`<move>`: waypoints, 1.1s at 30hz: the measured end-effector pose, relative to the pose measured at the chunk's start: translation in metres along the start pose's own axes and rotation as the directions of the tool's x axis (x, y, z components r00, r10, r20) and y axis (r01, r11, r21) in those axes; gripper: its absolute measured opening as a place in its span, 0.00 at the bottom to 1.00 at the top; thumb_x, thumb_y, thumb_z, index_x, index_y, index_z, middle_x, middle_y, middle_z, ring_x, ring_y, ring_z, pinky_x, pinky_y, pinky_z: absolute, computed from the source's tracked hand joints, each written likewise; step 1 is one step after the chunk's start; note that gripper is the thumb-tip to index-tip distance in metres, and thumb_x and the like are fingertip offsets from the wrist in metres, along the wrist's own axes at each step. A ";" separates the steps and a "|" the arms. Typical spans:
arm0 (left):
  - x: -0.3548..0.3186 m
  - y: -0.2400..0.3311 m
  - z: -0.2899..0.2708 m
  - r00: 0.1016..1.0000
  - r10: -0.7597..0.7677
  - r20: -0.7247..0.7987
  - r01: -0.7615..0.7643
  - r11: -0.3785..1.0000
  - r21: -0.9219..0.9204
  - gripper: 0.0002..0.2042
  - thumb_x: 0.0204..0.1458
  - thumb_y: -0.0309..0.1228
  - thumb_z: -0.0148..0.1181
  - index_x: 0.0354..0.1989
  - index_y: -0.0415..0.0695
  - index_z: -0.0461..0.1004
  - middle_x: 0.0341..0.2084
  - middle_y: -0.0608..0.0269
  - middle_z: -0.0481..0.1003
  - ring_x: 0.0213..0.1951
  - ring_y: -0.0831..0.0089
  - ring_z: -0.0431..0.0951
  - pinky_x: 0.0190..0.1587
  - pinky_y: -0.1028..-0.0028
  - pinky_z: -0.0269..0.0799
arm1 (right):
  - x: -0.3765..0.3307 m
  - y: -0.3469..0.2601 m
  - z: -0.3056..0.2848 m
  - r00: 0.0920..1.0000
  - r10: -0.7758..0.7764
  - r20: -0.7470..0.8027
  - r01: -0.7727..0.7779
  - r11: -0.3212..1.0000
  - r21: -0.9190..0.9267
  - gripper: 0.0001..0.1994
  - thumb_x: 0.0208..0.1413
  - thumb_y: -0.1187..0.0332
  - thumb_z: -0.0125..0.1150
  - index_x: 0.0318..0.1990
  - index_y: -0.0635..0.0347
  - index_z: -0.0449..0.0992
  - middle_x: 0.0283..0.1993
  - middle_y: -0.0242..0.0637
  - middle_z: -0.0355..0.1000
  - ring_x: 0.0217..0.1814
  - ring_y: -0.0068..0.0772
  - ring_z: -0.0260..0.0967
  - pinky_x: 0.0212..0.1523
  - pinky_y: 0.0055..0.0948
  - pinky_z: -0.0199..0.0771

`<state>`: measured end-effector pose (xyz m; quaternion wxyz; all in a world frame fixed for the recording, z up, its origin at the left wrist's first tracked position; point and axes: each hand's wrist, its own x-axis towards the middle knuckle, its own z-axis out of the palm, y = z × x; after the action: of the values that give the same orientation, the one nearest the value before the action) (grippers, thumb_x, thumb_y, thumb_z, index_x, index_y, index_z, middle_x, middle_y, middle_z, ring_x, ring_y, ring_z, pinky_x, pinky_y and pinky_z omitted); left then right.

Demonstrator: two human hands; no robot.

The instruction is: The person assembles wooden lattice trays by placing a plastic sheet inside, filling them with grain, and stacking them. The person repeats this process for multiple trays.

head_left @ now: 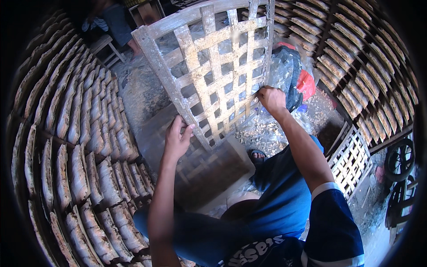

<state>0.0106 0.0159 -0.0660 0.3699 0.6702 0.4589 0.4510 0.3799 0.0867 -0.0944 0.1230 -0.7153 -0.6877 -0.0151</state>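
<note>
Two hands are on one rack, and that is all I have to steer by from here. Nearest to me, the left hand point(178, 138) has its fingers hooked up over the lower left rail, a narrow grip that catches the edge more than it wraps it. The right hand point(271, 100) is farther out, closed round the rail on the right side near its lower end. Between them the rack point(209, 71), a pale wooden lattice of crossed slats, stands tilted, its top leaning away from me and its lower corner down near a second, darker rack point(209, 167) lying flat on the floor.

I judge the step to be lifting or turning the lattice, so I would get the left hand fully round the rail before taking weight, since fingertips alone may slip on dusty wood. I would keep both hands on the outer rails, not the thin slats, which look likely to flex. The lower corner should clear the flat rack before any swing.

Beyond the lattice lie clear plastic sheets and a red and dark bundle point(296, 78), near enough to snag the right edge. On both sides, shelves point(84, 147) of loaded trays curve close in, so I would turn slowly and keep the top inside the aisle.
</note>
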 end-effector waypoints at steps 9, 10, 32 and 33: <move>0.003 -0.007 -0.012 0.991 -0.100 0.084 0.099 0.995 0.010 0.18 0.65 0.22 0.55 0.62 0.39 0.65 0.51 0.59 0.75 0.51 0.74 0.77 0.46 0.70 0.84 | 0.002 -0.005 -0.029 0.904 0.205 0.375 -0.188 0.979 -0.081 0.22 0.55 0.56 0.63 0.52 0.59 0.81 0.55 0.48 0.78 0.59 0.49 0.76 0.59 0.46 0.75; 0.003 -0.005 -0.011 0.992 -0.099 0.081 0.099 0.995 0.005 0.18 0.65 0.22 0.55 0.62 0.39 0.65 0.51 0.59 0.75 0.51 0.74 0.78 0.46 0.70 0.84 | 0.003 -0.008 -0.031 0.899 0.208 0.386 -0.197 0.978 -0.068 0.22 0.55 0.55 0.63 0.53 0.59 0.81 0.56 0.48 0.78 0.60 0.50 0.76 0.60 0.45 0.75; 0.001 0.003 -0.008 0.993 -0.031 0.114 0.022 0.997 0.077 0.13 0.63 0.20 0.57 0.55 0.35 0.69 0.45 0.58 0.79 0.47 0.75 0.80 0.43 0.72 0.85 | -0.070 -0.167 -0.010 0.705 -0.442 -0.555 0.703 0.535 0.468 0.17 0.47 0.71 0.75 0.46 0.53 0.82 0.44 0.36 0.67 0.49 0.41 0.67 0.50 0.38 0.67; 0.002 0.003 -0.008 0.991 -0.034 0.127 0.022 0.995 0.095 0.13 0.63 0.20 0.57 0.55 0.35 0.69 0.45 0.57 0.79 0.47 0.75 0.80 0.43 0.72 0.85 | -0.070 -0.166 -0.007 0.708 -0.432 -0.559 0.701 0.528 0.480 0.17 0.47 0.71 0.75 0.46 0.52 0.81 0.44 0.35 0.66 0.49 0.41 0.67 0.50 0.38 0.66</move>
<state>0.0042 0.0175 -0.0603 0.3732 0.7080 0.4641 0.3796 0.2132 0.0211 -0.0751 0.4843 -0.3356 -0.8061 0.0545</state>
